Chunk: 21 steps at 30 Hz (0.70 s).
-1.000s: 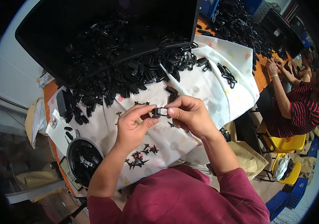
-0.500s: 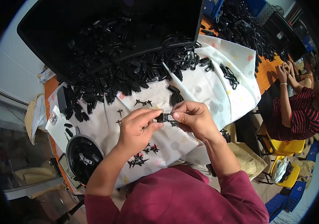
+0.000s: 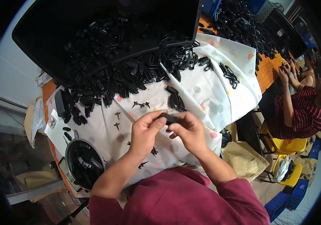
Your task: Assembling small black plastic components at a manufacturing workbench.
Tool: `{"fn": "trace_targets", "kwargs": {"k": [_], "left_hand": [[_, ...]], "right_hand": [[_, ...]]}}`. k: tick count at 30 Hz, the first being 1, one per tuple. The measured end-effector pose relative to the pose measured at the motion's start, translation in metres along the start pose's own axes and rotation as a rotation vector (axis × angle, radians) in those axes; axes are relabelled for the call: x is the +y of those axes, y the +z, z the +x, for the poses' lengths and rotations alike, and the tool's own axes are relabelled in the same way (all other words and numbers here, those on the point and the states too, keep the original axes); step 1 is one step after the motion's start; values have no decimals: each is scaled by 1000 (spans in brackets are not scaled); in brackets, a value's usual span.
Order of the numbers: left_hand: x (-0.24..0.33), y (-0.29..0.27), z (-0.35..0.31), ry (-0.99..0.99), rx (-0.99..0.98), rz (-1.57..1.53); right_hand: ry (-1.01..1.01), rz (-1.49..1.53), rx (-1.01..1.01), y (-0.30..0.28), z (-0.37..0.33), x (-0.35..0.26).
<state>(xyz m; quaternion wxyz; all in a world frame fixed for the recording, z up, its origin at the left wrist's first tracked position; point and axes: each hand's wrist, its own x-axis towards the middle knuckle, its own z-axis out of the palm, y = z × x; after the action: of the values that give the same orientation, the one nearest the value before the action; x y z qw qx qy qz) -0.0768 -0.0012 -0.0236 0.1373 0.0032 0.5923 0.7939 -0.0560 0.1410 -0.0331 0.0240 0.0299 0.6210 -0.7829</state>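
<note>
Between my two hands, above the cloth, is a small black plastic part [image 3: 170, 118]. My left hand [image 3: 148, 129] pinches its left end between thumb and fingers. On the other end, my right hand [image 3: 188, 129] has its fingers and thumb closed. The fingers cover much of the part, so its details are hidden. Just beyond my hands lie a few black plastic pieces [image 3: 174, 99]. Small dark cross-shaped pieces [image 3: 141, 104] are scattered on the cloth to the left, and some lie partly behind my left forearm.
A big black tub [image 3: 55, 48] tipped on its side spills a heap of black parts [image 3: 126, 80] onto the patterned white cloth [image 3: 224, 108]. A dark bucket [image 3: 84, 141] holding parts stands at left. On the right, a person in a striped shirt [image 3: 299, 108] works at an orange table [image 3: 271, 73].
My hands have come closer together and slightly lower. The black part is turned, now showing a plain dark side. My left forearm covers more of the cross-shaped pieces.
</note>
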Motion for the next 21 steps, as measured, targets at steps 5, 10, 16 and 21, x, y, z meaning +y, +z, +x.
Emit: {"fn": "trace_targets", "kwargs": {"k": [5, 10, 16, 21], "left_hand": [[-23, -2, 21, -206, -72, -375], [-64, -31, 110, 170, 119, 808], [-52, -15, 143, 365, -202, 1421], [-35, -23, 129, 191, -159, 1357]], "right_hand": [[45, -271, 0, -14, 7, 6], [-20, -634, 168, -78, 73, 1], [-259, -1606, 280, -168, 170, 13], [-387, -1857, 121, -168, 186, 15]]}}
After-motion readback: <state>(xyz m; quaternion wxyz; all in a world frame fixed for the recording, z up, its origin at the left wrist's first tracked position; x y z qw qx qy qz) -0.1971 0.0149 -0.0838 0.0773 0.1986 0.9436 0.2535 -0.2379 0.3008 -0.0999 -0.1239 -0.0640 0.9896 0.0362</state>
